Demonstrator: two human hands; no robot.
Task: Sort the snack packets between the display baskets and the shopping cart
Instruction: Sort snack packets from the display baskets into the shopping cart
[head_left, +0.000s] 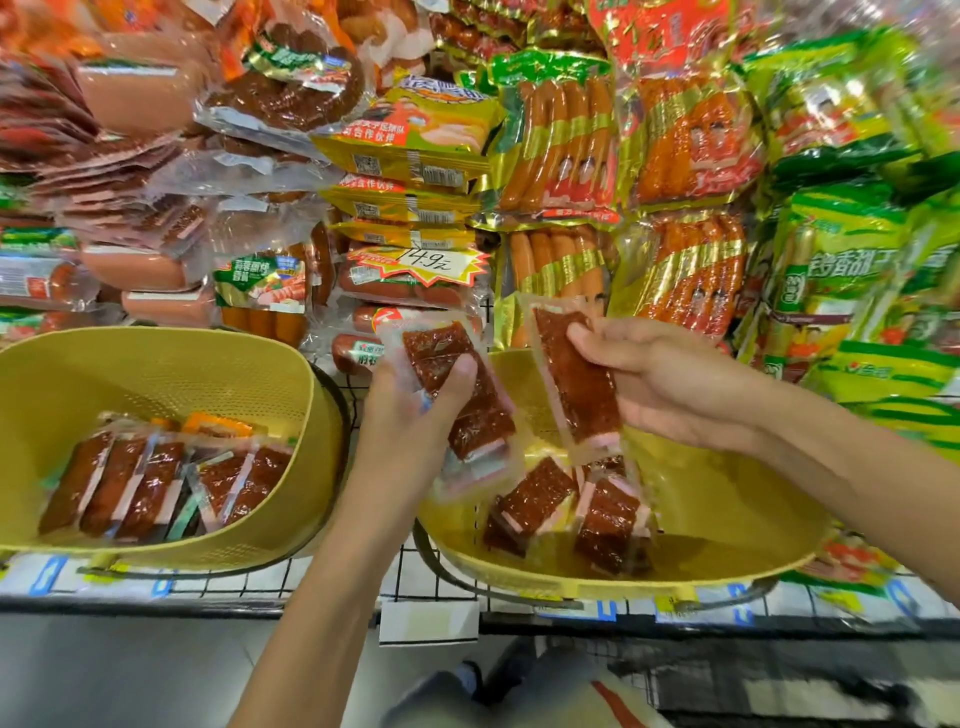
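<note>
Snack packets (460, 400) sit gripped in the curled left hand (410, 415), a single packet (579, 387) pinched by the right hand (675, 384), basket (737, 514) below both.

Shop, shown by sausage packs (563, 140) stacked on display, price tag (422, 264) among them, yellow baskets (291, 374) set on wire shelf (400, 582).

Mustard-yellow baskets (156, 364) (finely perforated); dark red-brown packets (582, 384) with pink edges.
</note>
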